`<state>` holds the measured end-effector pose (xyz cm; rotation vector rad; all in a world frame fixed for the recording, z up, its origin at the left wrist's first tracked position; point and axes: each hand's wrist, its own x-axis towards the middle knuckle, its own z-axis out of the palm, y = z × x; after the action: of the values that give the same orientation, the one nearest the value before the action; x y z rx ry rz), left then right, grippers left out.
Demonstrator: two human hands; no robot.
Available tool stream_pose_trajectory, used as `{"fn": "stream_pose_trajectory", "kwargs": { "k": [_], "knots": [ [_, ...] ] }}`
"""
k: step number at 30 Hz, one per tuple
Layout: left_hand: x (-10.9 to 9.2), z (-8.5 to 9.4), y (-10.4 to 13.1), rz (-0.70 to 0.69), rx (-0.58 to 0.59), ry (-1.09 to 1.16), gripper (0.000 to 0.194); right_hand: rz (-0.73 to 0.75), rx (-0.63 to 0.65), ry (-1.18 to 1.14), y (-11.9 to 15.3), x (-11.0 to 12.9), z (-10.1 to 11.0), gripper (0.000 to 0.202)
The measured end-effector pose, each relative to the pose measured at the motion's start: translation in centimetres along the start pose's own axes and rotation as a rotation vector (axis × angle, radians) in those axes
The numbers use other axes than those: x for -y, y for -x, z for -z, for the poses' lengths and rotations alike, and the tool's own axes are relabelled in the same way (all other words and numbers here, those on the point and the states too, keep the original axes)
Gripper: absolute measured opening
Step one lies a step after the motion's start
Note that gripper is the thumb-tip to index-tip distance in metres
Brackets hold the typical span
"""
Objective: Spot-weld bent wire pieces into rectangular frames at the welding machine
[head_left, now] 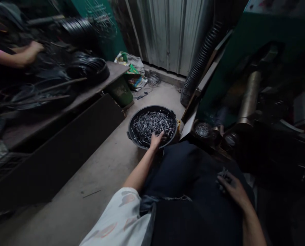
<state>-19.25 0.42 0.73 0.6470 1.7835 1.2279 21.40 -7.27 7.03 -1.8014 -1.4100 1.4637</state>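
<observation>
1. In the head view, a large heap of thin, silvery metal pins is seen lying loose and crisscrossed in a round black basin on the grey concrete floor; only a small bunch is held outside it. How many have been dealt with cannot be told.
2. Similar small pieces are contained in a small round tin at the right; whether they were put there by these hands is not shown.
3. The heap is reached by the left hand, placed over the basin's near side with fingers parted; whether anything is gripped cannot be told.
4. By the right hand, above the dark cloth-covered lap, a few pins are pinched between thumb and fingers, well apart from the basin.
</observation>
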Motion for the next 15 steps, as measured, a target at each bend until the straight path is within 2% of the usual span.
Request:
{"fn": "stream_pose_trajectory", "kwargs": {
  "k": [2,6,8,12,15],
  "knots": [
    [2.6,1.1,0.7,0.040,-0.006,-0.105,0.053,0.008,-0.029,0.012,0.0,0.0,-0.1,0.069],
    [9.0,3.5,4.7,0.155,0.083,-0.295,0.022,0.050,-0.068,0.027,-0.1,-1.0,-0.2,0.070],
    [11.5,4.9,6.5,0.226,0.122,-0.360,0.018,0.066,-0.070,0.011,-0.2,-1.3,-0.3,0.069],
    [14.1,7.6,8.6,0.363,0.127,-0.399,0.025,0.082,-0.061,0.026,-0.7,-1.6,-0.2,0.067],
    [15.4,9.6,10.4,0.415,0.066,-0.345,0.029,0.104,-0.102,0.191,-1.2,-2.0,0.1,0.063]
  ]
}}
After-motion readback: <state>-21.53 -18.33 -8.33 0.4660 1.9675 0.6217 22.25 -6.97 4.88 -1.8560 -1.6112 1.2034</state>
